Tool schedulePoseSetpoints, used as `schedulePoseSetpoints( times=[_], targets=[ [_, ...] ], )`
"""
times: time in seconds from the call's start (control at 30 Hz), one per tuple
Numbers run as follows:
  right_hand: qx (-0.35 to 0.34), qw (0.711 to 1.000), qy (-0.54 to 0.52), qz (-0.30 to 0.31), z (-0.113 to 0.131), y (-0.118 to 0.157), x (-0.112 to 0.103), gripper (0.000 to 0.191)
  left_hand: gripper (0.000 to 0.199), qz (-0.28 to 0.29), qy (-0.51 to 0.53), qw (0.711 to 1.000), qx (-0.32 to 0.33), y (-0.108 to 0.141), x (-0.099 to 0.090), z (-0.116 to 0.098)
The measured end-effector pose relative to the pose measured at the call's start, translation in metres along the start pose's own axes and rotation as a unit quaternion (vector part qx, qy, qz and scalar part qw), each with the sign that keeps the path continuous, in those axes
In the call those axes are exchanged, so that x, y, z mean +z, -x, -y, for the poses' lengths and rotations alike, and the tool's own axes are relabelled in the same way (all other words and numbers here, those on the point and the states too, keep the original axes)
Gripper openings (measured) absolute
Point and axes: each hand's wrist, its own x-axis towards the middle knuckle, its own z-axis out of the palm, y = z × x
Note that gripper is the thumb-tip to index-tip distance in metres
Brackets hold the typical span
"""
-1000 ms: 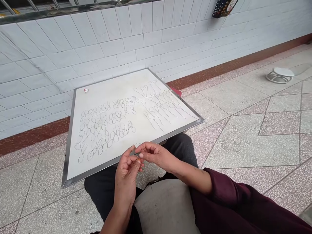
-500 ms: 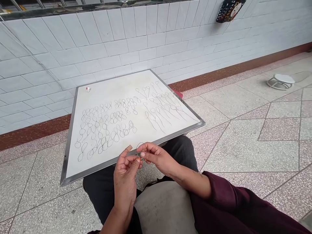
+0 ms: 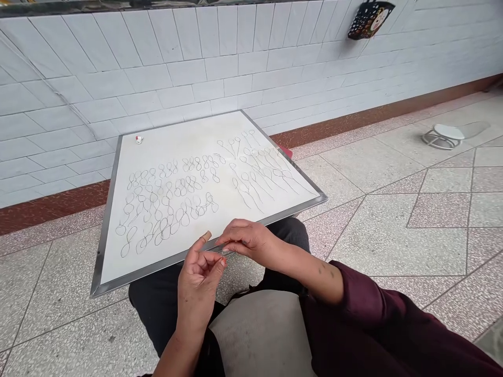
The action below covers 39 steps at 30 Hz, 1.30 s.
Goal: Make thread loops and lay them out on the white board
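Note:
In front of me, close to the near edge of the white board point(image 3: 184, 128), both my hands meet over a thin wire point(image 3: 223, 253), mostly hidden by the fingers. My left hand point(image 3: 198, 285) pinches it between thumb and a finger, while a fingertip with tan tape points up. My right hand point(image 3: 253, 242) is closed at the same spot, its thumb and fingertips pressed together on the wire. On the board's left lie rows of wires bent into figure-eights point(image 3: 161, 230). To the right are several wires with one loop and a long tail point(image 3: 253, 191).
A small red-and-white object point(image 3: 139, 140) sits at the board's far left corner. The board's grey metal rim point(image 3: 157, 273) lies over my knees. Behind it stands a white tiled wall point(image 3: 220, 78) with a dark bag point(image 3: 369, 21) hanging. A low round stool point(image 3: 444, 135) stands on the floor at right.
My right hand has rolled over, its back now turned more upward and its fingers covering the wire. The loop that stood above the fingers no longer shows. My left hand keeps its pinch.

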Motion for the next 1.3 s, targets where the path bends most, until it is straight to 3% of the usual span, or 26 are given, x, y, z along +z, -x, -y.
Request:
schedulePoseSetpoints(
  times=[0.23, 0.43, 0.6, 0.83, 1.07, 1.3],
  targets=[
    [-0.003, 0.997, 0.025, 0.071, 0.004, -0.002, -0.004, 0.015, 0.063, 0.03, -0.033, 0.999, 0.005, 0.0, -0.005, -0.002],
    [0.045, 0.988, 0.042, 0.142, 0.013, -0.003, -0.017, 0.019, 0.058, 0.036, -0.09, 0.995, 0.008, -0.001, -0.006, 0.0],
    [0.025, 0.992, 0.028, 0.123, 0.01, -0.001, -0.017, 0.017, 0.057, 0.03, -0.092, 0.995, 0.008, -0.001, -0.007, 0.002],
    [0.021, 0.988, -0.004, 0.15, 0.007, -0.006, -0.018, 0.019, 0.055, 0.064, -0.097, 0.993, -0.002, -0.003, -0.008, 0.0],
    [0.015, 0.997, 0.004, 0.077, 0.001, -0.003, -0.003, 0.015, 0.058, 0.077, -0.088, 0.993, -0.021, -0.006, -0.012, 0.001],
    [0.076, 0.994, -0.027, 0.069, 0.002, -0.004, 0.005, 0.015, 0.057, 0.068, -0.071, 0.995, -0.025, -0.007, -0.012, 0.002]
  ],
)
